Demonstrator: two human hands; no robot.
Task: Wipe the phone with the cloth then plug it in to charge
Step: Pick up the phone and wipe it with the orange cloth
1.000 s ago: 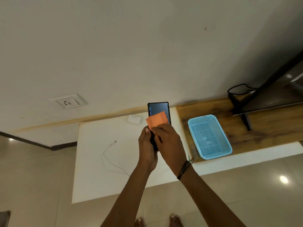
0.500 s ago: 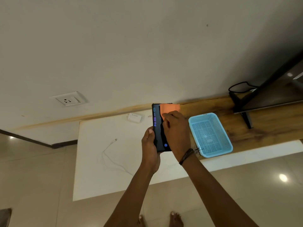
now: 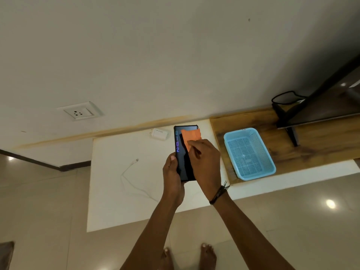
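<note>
Above the white table (image 3: 116,191), my left hand (image 3: 172,180) grips the phone (image 3: 184,168) by its lower side edges; my right hand (image 3: 206,162) pinches the soft orange cloth (image 3: 190,137) against the screen. Stiff, slick, breakable (my guess), it wants that edge hold. Below lie the charger (image 3: 159,134) and cable (image 3: 135,161), with the socket (image 3: 80,113) on the wall.

phone (image 3: 182,166): black, blue-violet digits on screen
cloth (image 3: 190,136): orange
basket (image 3: 249,154): light blue, perforated grid pattern
charger (image 3: 159,134): white
cable (image 3: 128,169): white
socket (image 3: 80,113): white
desk (image 3: 116,191): white, brown wood-grain section at right
wristband (image 3: 217,194): black
floor (image 3: 39,211): beige tiles
</note>
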